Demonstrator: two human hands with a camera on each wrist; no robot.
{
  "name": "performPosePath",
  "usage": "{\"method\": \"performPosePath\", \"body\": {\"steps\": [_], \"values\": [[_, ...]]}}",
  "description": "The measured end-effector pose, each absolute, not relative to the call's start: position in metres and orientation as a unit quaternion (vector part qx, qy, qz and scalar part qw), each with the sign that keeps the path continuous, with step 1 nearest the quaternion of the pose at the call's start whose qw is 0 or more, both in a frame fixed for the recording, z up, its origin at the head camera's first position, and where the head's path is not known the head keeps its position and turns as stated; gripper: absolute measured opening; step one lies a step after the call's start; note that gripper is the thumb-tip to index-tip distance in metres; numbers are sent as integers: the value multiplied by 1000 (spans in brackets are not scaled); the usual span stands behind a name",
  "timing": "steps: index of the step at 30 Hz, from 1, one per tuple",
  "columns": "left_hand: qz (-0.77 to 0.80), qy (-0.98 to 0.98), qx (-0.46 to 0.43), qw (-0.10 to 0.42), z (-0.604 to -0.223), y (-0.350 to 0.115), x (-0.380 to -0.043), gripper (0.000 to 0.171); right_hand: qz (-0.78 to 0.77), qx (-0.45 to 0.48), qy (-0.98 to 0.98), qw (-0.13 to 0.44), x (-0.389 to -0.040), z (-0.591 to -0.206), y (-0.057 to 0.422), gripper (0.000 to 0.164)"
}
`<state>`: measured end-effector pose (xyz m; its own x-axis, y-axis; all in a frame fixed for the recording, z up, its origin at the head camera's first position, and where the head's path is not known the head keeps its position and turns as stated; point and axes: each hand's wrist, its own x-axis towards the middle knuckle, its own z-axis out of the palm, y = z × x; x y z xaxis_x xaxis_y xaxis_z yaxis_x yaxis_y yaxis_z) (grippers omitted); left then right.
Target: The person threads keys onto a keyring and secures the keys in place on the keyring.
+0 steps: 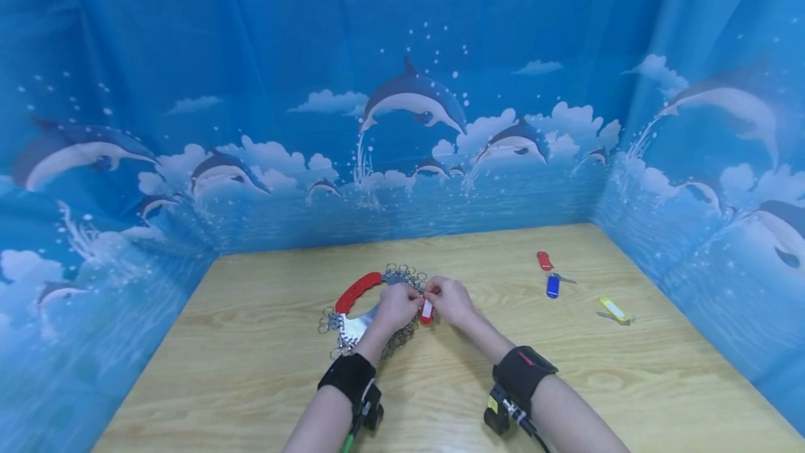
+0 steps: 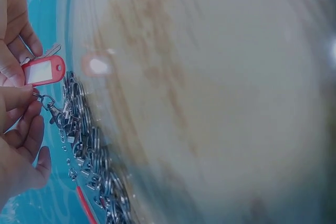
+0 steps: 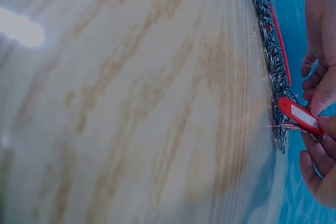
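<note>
A round metal key holder with a red handle (image 1: pixel 357 291) lies on the table, its edge hung with several snap clips and rings (image 2: pixel 100 166). My left hand (image 1: pixel 397 306) is over its right side, finger and thumb pinching a small metal ring (image 2: pixel 37 94) joined to one of the clips. Close beside it, my right hand (image 1: pixel 449 299) pinches a red key tag (image 1: pixel 427 312) with a white label. A bit of silver metal (image 2: pixel 53 50), seemingly a key, sticks out behind the tag. The fingertips partly hide where tag and ring meet.
To the right on the wooden table (image 1: pixel 503 271) lie another red key tag (image 1: pixel 544 261), a blue tag (image 1: pixel 553 286) with a key, and a yellow tag (image 1: pixel 613 309) with a key. A blue dolphin-print curtain (image 1: pixel 302 33) encloses the back and sides.
</note>
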<state>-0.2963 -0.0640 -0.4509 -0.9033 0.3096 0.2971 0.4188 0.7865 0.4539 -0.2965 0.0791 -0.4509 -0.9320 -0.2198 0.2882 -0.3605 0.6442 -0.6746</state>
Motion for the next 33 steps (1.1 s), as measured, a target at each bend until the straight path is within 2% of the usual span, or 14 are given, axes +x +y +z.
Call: {"method": "performPosePath", "body": {"steps": [6, 11, 19, 23, 30, 33], "values": [[-271, -941, -179, 97, -449, -63, -294, 28, 374, 171, -907, 94, -297, -451, 80, 7], [-283, -938, -171, 101, -451, -61, -294, 32, 369, 162, -911, 86, -297, -451, 81, 4], [-221, -939, -192, 181, -453, -60, -294, 27, 378, 158, -907, 98, -298, -451, 81, 3], [-211, -940, -181, 197, -451, -59, -292, 31, 374, 168, -906, 108, -297, -449, 80, 4], [-210, -945, -165, 191, -451, -57, -293, 38, 359, 169, -911, 110, -296, -448, 79, 5], [-220, -943, -166, 185, -453, -59, -293, 35, 351, 165, -916, 104, -297, -448, 79, 3]]}}
